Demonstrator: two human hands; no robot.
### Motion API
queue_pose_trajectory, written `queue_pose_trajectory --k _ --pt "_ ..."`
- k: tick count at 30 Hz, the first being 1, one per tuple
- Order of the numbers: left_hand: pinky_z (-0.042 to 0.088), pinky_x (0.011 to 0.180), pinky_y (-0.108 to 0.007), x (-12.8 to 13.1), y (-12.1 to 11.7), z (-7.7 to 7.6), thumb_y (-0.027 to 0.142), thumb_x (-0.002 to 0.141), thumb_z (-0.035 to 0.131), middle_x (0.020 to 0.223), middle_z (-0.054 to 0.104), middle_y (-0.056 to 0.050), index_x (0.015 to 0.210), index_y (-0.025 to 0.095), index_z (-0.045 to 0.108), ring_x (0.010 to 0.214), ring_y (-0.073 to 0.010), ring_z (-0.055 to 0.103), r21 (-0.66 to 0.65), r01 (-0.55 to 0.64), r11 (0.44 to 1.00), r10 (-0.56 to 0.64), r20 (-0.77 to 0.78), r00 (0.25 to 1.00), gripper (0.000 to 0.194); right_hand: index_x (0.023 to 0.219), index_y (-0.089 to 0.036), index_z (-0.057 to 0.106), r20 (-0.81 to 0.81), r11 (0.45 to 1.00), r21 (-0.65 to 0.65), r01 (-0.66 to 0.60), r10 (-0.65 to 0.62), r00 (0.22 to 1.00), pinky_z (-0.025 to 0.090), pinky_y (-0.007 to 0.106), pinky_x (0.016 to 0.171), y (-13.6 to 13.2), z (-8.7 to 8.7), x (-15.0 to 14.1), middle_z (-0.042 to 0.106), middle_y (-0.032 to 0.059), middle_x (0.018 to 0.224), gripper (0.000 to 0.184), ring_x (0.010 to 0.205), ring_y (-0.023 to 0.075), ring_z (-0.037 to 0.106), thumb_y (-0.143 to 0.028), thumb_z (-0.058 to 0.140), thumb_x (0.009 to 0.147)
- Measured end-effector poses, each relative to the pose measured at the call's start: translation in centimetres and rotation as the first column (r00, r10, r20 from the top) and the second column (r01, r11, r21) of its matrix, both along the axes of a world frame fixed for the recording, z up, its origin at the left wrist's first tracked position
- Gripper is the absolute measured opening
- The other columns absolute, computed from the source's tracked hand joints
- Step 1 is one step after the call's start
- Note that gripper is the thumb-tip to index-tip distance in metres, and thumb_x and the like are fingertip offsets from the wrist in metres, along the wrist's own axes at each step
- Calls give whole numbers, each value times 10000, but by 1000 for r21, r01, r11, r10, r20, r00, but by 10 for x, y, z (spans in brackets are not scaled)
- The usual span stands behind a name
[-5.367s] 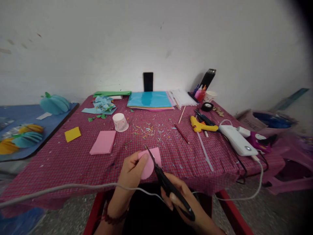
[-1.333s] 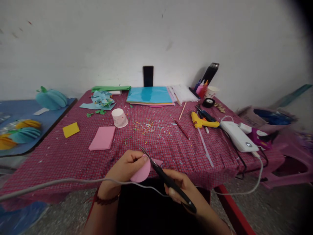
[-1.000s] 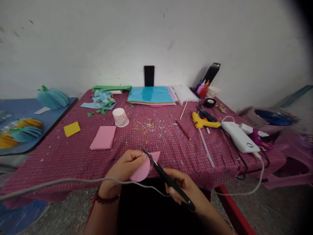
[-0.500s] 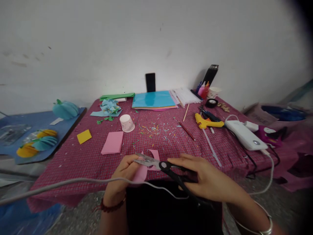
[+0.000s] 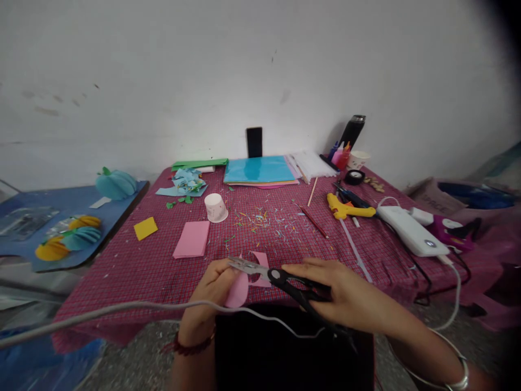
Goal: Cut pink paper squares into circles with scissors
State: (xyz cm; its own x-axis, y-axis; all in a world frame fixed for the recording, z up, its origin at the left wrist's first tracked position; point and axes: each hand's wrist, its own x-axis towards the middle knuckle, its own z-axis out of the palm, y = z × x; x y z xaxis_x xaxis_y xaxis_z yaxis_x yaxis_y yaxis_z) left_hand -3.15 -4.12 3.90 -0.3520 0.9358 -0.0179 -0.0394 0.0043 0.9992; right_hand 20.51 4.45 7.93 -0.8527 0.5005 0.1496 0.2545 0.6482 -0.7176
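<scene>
Near the table's front edge, my left hand pinches a piece of pink paper with a rounded edge. My right hand is wrapped round the handles of black-handled scissors. Their blades lie across the top of the pink paper and point left at my left fingers. A curved pink offcut shows behind and right of the blades; whether it is still joined to the paper I cannot tell. Left of centre lies a stack of pink paper, with an upturned paper cup just behind it.
Paper snippets litter the middle of the checked cloth. To the right are a red pencil, a yellow glue gun and a white power bank. A white cable crosses in front of my forearms. Blue sheets lie behind.
My right hand has turned over, from gripping the scissors from below to holding them palm down, blades more level. The offcut now stands clear of the rounded paper's right edge. The view has shifted left.
</scene>
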Motion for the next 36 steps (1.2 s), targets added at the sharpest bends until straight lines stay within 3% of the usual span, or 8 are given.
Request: queue_pose_trajectory --k 4,8,14,19,22,27,31,36 --pt "384 543 -239 1 1 -6 295 742 658 616 621 -15 618 170 665 592 -143 491 -36 -79 996 81 31 996 176 1352 -348 513 1 1000 0 9 -9 1000 497 340 796 -2 -2 0 706 42 1076 603 908 226 661 -138 622 797" --pt "312 436 -207 2 9 -5 357 813 610 451 454 13 504 163 521 444 -93 370 52 79 996 -89 256 963 375 1333 -322 533 -34 1000 -28 2 -3 999 498 339 843 9 -10 -5 694 37 1138 531 965 215 661 -136 579 837" --pt "109 270 -138 4 24 -7 694 857 301 367 128 113 636 199 498 304 -41 0 398 246 884 -467 738 486 577 1293 -205 557 90 917 275 291 -326 941 482 385 867 66 -46 -28 666 118 1124 456 967 259 647 -169 571 839" --pt "26 250 -139 6 27 -18 738 839 207 338 150 129 866 224 602 294 -36 -81 362 180 914 -404 794 455 649 1206 -133 597 176 849 461 260 -374 910 450 388 910 86 -65 -39 628 147 1078 376 1003 265 598 -132 563 831" --pt "41 259 -134 11 26 -15 726 849 199 340 209 116 920 205 618 293 -35 -50 377 224 899 -438 796 418 673 1106 -140 640 26 849 445 285 -330 944 449 397 905 78 -53 -40 626 126 1019 275 988 256 578 -128 544 849" --pt "139 292 -114 24 34 3 704 861 148 401 327 76 874 144 610 313 -26 49 339 402 851 -487 795 361 726 1050 -193 635 -353 959 203 199 -118 928 471 354 849 56 -10 -49 631 58 952 201 912 189 591 -145 541 879" --pt "186 301 -117 26 50 12 686 870 122 433 380 54 877 104 617 317 -19 82 288 539 792 -526 770 362 764 1091 -180 637 -404 980 199 17 67 912 461 356 874 53 10 -58 617 68 992 239 973 187 569 -141 583 862" --pt "215 309 -110 21 63 17 663 891 160 454 428 37 820 131 598 306 -17 146 233 587 776 -517 767 379 693 1058 -201 652 -458 979 195 -66 150 876 470 380 884 58 9 -60 588 65 1019 217 974 181 565 -138 582 863"
